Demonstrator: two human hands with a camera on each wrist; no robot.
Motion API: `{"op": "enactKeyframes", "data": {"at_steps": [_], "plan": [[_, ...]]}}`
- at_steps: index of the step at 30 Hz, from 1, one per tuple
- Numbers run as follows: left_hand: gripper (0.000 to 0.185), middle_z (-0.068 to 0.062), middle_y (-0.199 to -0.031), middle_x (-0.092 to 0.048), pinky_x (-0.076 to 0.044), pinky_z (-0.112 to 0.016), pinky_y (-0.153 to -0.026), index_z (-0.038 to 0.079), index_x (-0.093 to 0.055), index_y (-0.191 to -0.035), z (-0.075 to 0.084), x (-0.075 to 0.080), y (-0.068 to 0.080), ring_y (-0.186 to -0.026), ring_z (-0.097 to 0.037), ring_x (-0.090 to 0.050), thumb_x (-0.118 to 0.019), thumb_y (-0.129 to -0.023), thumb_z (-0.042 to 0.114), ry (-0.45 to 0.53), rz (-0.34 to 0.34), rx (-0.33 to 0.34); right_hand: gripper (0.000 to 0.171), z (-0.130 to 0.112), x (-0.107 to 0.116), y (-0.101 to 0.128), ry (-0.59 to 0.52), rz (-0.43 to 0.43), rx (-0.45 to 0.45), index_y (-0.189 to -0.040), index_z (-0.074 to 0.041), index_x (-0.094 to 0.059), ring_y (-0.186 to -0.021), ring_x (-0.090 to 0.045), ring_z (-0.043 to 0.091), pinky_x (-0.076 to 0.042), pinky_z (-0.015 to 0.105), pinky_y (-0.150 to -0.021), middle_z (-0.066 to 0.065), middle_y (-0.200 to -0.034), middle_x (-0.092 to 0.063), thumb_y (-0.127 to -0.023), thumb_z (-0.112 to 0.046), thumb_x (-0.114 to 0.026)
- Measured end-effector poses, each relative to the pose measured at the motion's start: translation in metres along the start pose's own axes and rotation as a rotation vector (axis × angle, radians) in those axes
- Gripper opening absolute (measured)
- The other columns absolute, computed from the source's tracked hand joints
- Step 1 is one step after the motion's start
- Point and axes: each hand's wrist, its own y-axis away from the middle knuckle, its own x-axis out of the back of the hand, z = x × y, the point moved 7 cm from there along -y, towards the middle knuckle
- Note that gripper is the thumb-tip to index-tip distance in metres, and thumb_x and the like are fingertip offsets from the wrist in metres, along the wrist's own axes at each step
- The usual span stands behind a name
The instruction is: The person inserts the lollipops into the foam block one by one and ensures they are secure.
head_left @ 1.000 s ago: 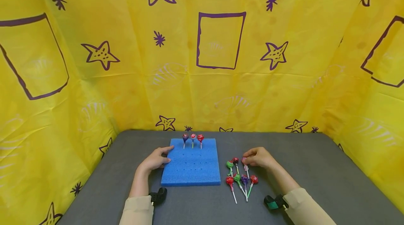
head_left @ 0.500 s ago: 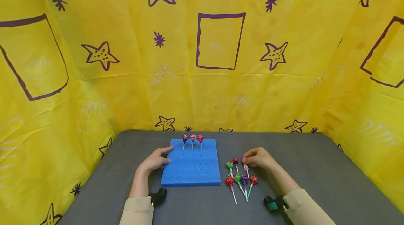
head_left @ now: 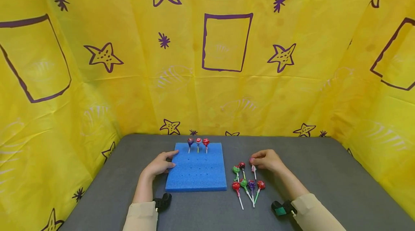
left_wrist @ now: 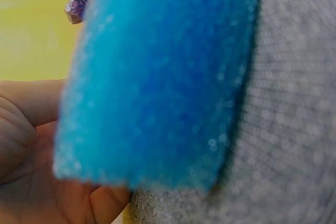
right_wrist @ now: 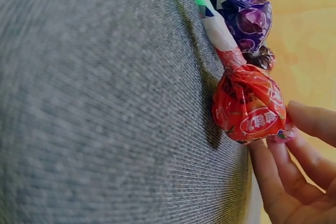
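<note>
In the head view my left hand [head_left: 159,163] rests against the left edge of a blue foam board [head_left: 207,184], thumb and fingers spread along it. Rows of small holes mark the board. A purple lollipop [head_left: 190,141], a red-and-white lollipop [head_left: 198,141] and a red lollipop [head_left: 206,141] stand upright along its far side. My right hand [head_left: 268,160] pinches the head of a pink lollipop [head_left: 254,168], its stick pointing toward me. In the right wrist view a red-orange wrapped lollipop [right_wrist: 251,109] hides most of that pink head.
Several lollipops lie right of the board: a green one [head_left: 236,169], a dark red one [head_left: 241,165], a red one [head_left: 236,186], another green one [head_left: 244,183], a purple one [head_left: 251,185] and another red one [head_left: 260,185]. Yellow patterned cloth [head_left: 227,90] surrounds the grey table [head_left: 194,211].
My right hand has shifted slightly away from me, and the pink lollipop has moved a little with it. My left hand and the board have stayed in place.
</note>
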Motion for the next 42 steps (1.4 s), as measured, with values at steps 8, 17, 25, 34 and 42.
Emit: {"op": "enactKeyframes", "data": {"at_steps": [8, 17, 25, 34, 42], "plan": [[0.056, -0.026, -0.132, -0.048, -0.057, -0.044, -0.084, 0.009, -0.048, -0.146, 0.0, 0.001, -0.001, -0.112, -0.035, -0.05, -0.061, -0.091, 0.003, 0.004, 0.0, -0.003, 0.035, -0.006, 0.005, 0.0, -0.098, 0.046, 0.019, -0.112, 0.012, -0.068, -0.075, -0.068, 0.01, -0.061, 0.031, -0.074, 0.015, -0.094, -0.076, -0.086, -0.012, -0.074], [0.057, -0.026, -0.132, -0.047, -0.057, -0.045, -0.085, 0.008, -0.048, -0.146, -0.002, 0.0, 0.0, -0.112, -0.036, -0.05, -0.06, -0.091, 0.003, 0.005, 0.0, -0.003, 0.037, -0.016, 0.009, -0.002, -0.141, 0.088, 0.051, -0.117, 0.012, -0.065, -0.083, -0.071, 0.013, -0.061, 0.032, -0.078, 0.024, -0.108, -0.073, -0.089, -0.012, -0.071], [0.057, -0.025, -0.131, -0.048, -0.057, -0.044, -0.084, 0.008, -0.048, -0.146, 0.0, 0.0, 0.001, -0.109, -0.034, -0.051, -0.061, -0.091, 0.003, 0.013, 0.001, -0.007, 0.038, -0.025, 0.012, -0.006, -0.125, 0.151, 0.066, -0.119, 0.007, -0.066, -0.083, -0.07, 0.009, -0.06, 0.027, -0.078, 0.022, -0.112, -0.073, -0.089, -0.015, -0.072], [0.056, -0.025, -0.131, -0.048, -0.057, -0.042, -0.082, 0.009, -0.049, -0.146, -0.001, -0.001, 0.0, -0.109, -0.034, -0.05, -0.061, -0.091, 0.003, 0.011, -0.004, -0.007, 0.038, -0.039, 0.015, -0.009, -0.13, 0.211, 0.093, -0.119, 0.001, -0.069, -0.087, -0.07, 0.009, -0.058, 0.026, -0.083, 0.018, -0.111, -0.074, -0.087, -0.017, -0.074], [0.057, -0.026, -0.132, -0.047, -0.057, -0.045, -0.087, 0.009, -0.047, -0.147, 0.001, 0.0, 0.001, -0.112, -0.035, -0.05, -0.06, -0.092, 0.004, 0.013, -0.01, -0.003, 0.04, -0.056, 0.012, -0.014, -0.173, 0.28, 0.113, -0.121, -0.001, -0.068, -0.085, -0.068, 0.001, -0.052, 0.018, -0.079, 0.017, -0.115, -0.073, -0.085, -0.017, -0.076]]}}
